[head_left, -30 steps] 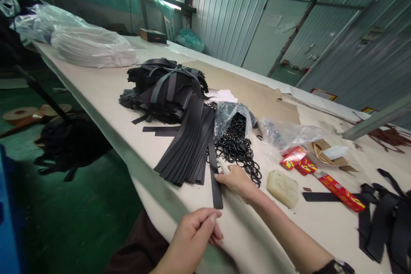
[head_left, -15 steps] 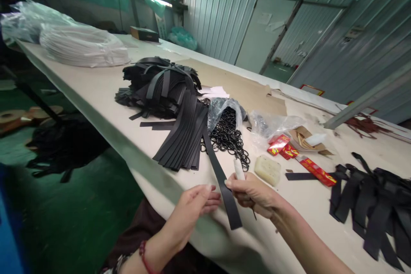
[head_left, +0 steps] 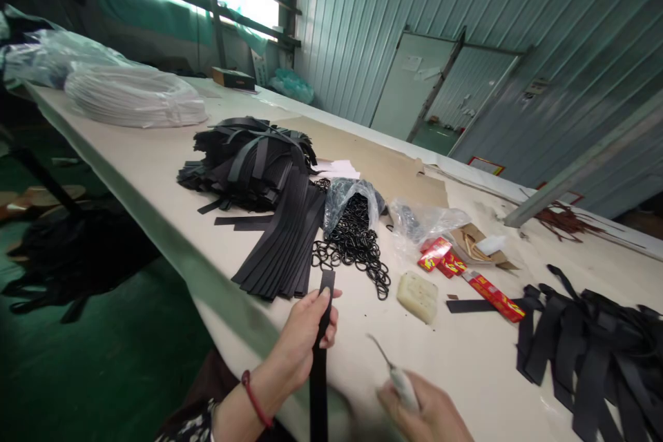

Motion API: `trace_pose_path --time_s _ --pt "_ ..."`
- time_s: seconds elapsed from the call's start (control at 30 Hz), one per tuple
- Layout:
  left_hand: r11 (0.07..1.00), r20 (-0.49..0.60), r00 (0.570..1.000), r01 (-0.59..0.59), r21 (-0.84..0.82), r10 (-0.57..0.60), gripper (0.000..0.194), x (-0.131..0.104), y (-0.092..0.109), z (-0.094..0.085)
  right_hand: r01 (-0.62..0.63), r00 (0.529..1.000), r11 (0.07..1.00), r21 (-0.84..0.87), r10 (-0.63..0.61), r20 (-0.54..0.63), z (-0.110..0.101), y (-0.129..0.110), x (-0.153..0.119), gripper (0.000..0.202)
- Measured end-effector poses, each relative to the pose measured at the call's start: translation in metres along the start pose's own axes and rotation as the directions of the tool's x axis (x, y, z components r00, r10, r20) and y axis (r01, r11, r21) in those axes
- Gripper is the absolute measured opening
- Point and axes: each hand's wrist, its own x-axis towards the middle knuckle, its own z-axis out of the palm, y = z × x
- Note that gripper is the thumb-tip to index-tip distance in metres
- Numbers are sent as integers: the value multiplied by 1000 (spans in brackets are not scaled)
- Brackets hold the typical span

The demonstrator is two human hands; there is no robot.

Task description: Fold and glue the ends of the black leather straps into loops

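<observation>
My left hand (head_left: 296,340) is closed around a black strap (head_left: 319,387), thumb on top near its upper end. The strap hangs down past the table's front edge and out of the picture. In my right hand (head_left: 432,407), somewhat blurred, is an awl (head_left: 404,388) with a pale handle and a thin, slightly bent metal tip pointing up and left, apart from the strap. Beyond my left hand lie a fanned stack of black straps (head_left: 280,242) and black metal rings (head_left: 355,231) spilling from a plastic bag (head_left: 336,199). A yellowish waxy block (head_left: 417,295) sits above the awl.
Red and yellow boxes (head_left: 494,295) lie right of the block, near a small open carton (head_left: 474,242). A heap of black straps (head_left: 590,345) fills the right side. A white coil (head_left: 135,97) is far left, and a slanted post (head_left: 570,176) stands at right.
The strap has passed from my right hand to my left, which now grips its end. My right hand has moved down, with the awl's tip now pointing up and left. The view has tilted up slightly.
</observation>
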Motion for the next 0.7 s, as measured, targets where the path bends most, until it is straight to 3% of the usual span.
trace_pose_path --time_s 0.1,0.17,0.3,0.53,0.6,0.7 --pt "995 30 998 43 94 -46 27 -6 0 -2 62 942 926 -373 -178 -286 -15 -9 36 22" --pt "988 39 997 62 139 -68 27 -8 3 -4 24 916 882 -471 -208 -343 -19 -14 60 27" --pt "981 56 995 77 180 -88 26 -11 12 -12 -39 910 841 -540 -194 -368 -12 -17 92 32" --pt "968 58 991 104 230 -121 29 -15 24 -20 -6 908 851 -525 -215 -359 -21 -15 103 14" --pt "963 54 991 105 249 -122 30 -16 25 -21 7 900 881 -474 -213 -381 -27 -19 99 8" --pt "954 66 989 109 281 -133 33 -19 24 -21 72 903 937 -342 -207 -377 -29 -33 82 17"
